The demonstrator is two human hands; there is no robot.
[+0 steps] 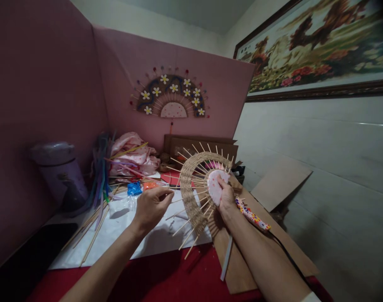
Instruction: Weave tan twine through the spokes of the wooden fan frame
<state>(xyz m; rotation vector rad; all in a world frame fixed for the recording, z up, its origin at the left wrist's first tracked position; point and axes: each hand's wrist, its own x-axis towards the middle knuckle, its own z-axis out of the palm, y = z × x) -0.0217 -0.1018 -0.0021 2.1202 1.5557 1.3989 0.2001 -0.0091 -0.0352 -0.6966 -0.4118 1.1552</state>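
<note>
"What's at your far left?"

"A pale lidded container (61,174), dim in the shadow. Next to it come fuzzy coloured stems (100,180), with loose thin sticks (92,233) lying across a white sheet (116,222) on the red-covered worktop (166,277). Then a crumpled pink dotted cloth (131,153), a blue packet (134,188) and an orange packet (150,185)."

"And your hands?"

"They're apart. My left hand (153,205) is beside the packets, thumb and forefinger drawn close together at the stick ends; whether they pinch one, I can't tell. Behind, on the pink board (116,75), hangs a flowered fan (174,88)."

"Where's the one you've got?"

"The woven fan (185,188) is in front of me, lifted and tilted, its sticks poking out past the curved band. My right hand (226,197) clamps its dotted half-round centre, thumb on top."

"Further right?"

"A flower-patterned tool (253,216) with a black cord lies just beside my right forearm, over brown cardboard (292,253). A framed picture (314,50) hangs on the wall."
</note>
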